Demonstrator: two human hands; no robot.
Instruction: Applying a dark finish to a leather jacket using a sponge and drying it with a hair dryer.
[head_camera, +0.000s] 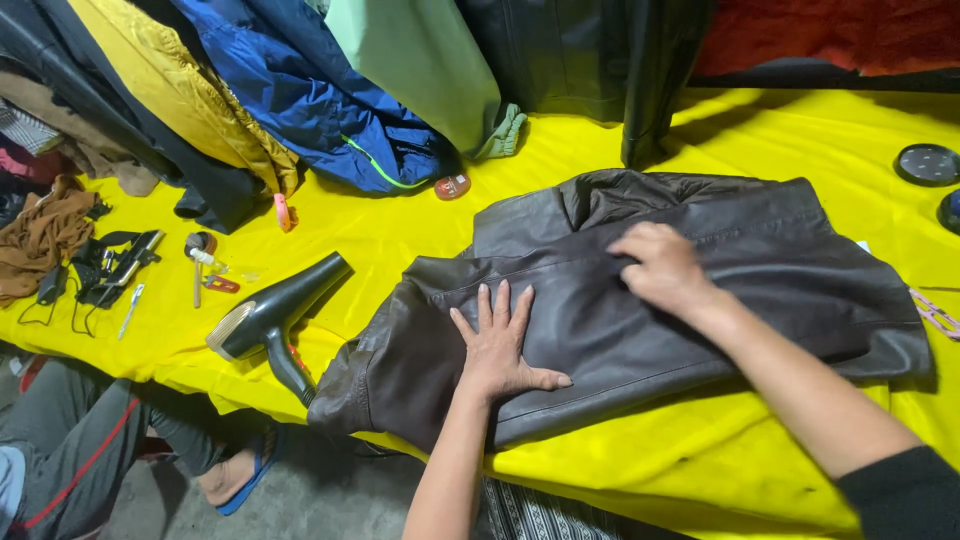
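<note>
One yellow-covered surface (640, 470) carries everything. One dark brown leather jacket (760, 290) lies folded flat at its middle, glossy, creased, seams showing. Several hanging garments crowd the far edge, among them one blue jacket (300, 100) and one yellow one (170, 80). One black hair dryer (275, 315) lies just left of the jacket. Two hands rest on the leather: the left hand (497, 345) flat with fingers spread, gripping nothing; the right hand (660, 268) curled, fingertips pinching a fold.

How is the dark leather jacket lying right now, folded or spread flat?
Folded. The dark leather jacket lies doubled into a compact shape on the yellow table cover, with the left hand flat on it and the right hand pressing its upper layer.
</note>
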